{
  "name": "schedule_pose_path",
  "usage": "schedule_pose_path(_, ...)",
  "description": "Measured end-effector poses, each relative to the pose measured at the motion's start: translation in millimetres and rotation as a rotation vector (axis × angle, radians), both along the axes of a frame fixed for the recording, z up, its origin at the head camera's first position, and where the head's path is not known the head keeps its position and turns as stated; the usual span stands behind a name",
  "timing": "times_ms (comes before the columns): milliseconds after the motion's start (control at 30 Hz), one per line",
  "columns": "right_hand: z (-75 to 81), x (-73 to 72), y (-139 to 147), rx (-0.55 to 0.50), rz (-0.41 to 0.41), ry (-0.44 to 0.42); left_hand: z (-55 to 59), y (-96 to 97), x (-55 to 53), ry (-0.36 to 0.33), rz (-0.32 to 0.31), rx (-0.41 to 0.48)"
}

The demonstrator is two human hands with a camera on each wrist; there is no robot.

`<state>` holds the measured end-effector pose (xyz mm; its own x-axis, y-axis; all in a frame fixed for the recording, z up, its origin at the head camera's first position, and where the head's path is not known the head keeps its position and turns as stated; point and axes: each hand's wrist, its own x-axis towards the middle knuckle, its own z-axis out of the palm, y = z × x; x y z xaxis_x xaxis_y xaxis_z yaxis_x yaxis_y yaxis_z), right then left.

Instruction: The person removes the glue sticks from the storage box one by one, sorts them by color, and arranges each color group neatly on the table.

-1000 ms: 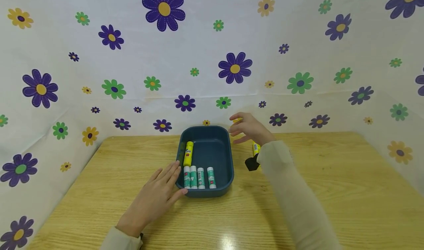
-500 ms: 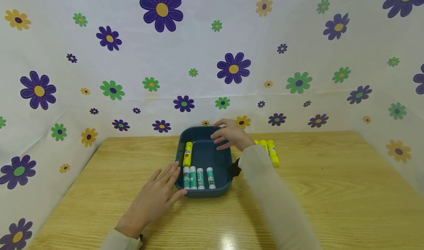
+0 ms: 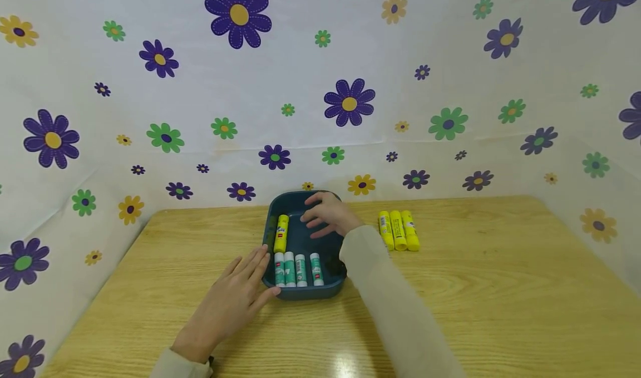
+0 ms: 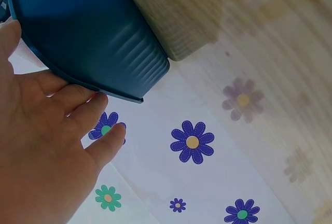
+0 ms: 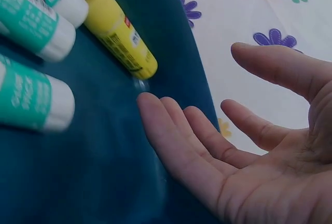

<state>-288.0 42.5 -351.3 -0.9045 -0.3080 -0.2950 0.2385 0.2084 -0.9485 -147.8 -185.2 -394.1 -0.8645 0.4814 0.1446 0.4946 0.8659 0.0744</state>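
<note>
Left fingers at the bin's rim, right fingers spread over its far half

Nearest, the left hand [image 3: 227, 293] lies against the near-left corner of the blue bin [image 3: 310, 294], its fingers fairly straight, touching the rim and gripping none of the sticks. They seem placed there to steady the bin against sliding on the counter [image 3: 476, 294].

Just right of those fingers, inside the near wall, lie four green-and-white glue sticks [image 3: 300, 270]. Three sit close together; the fourth has a gap beside it. All point the same way, which suggests they are laid in a row to use the width neatly.

Just beyond the left fingertips, one yellow glue stick [image 3: 281, 233] lies lengthwise along the left wall, its near end close to the green group. That makes five sticks in the bin, probably kept in rows by colour.

The right hand [image 3: 331, 214] hangs over the far part of the bin, its fingers well apart and holding nothing; the yellow stick is left of them and a little nearer.

Well to the right of the right fingers, outside the bin, three yellow glue sticks [image 3: 398, 230] lie side by side on the counter, apparently grouped for easy picking.

Farthest, behind both hands, hangs a white cloth [image 3: 295, 77] printed with flowers.
</note>
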Motion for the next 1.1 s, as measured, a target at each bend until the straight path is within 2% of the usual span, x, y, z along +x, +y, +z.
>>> schedule_pose_path(400, -7.4, 3.0, -22.5, -0.009, 0.005, -0.040, -0.9, -1.4, -0.2, 0.008, -0.013, 0.016)
schedule_pose_path(1100, -23.8, -3.9, -45.6, -0.045, 0.048, -0.115, -1.8, -2.1, -0.8, 0.032, -0.026, 0.008)
